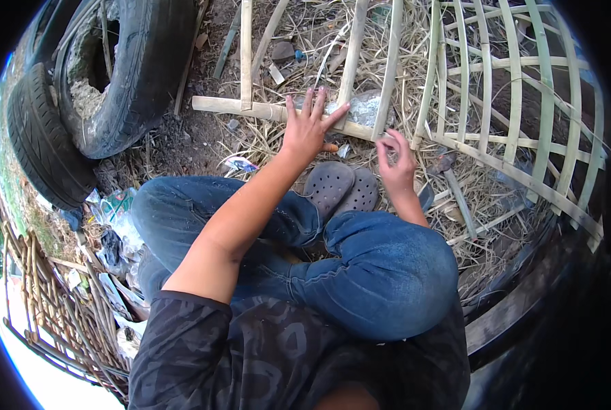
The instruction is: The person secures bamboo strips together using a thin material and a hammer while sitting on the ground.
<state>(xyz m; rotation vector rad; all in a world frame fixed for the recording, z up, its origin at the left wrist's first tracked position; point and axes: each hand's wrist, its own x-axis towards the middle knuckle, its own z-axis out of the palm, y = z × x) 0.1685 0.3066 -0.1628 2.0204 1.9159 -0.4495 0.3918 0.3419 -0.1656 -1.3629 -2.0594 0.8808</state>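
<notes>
My left hand [307, 131] lies with its fingers spread across a bamboo crosspiece [250, 108], pressing on its top. Beside the end of an upright bamboo slat [389, 72], my right hand [397, 166] is closed, its fingertips bent together at the crosspiece. Whatever is between those fingertips is too small to make out. The slat and crosspiece belong to a lattice of pale split bamboo [486, 82] that spreads up and to the right. A hammer [459, 195] with a dark head rests on the straw to the right of my right hand.
Old tyres [138, 75] stand at the upper left, one crusted with dried cement. Grey clogs [329, 186] are between my bent legs. A stack of thin sticks [52, 301] and plastic litter [117, 232] lie to the left. Dry straw [503, 232] covers the ground around the lattice.
</notes>
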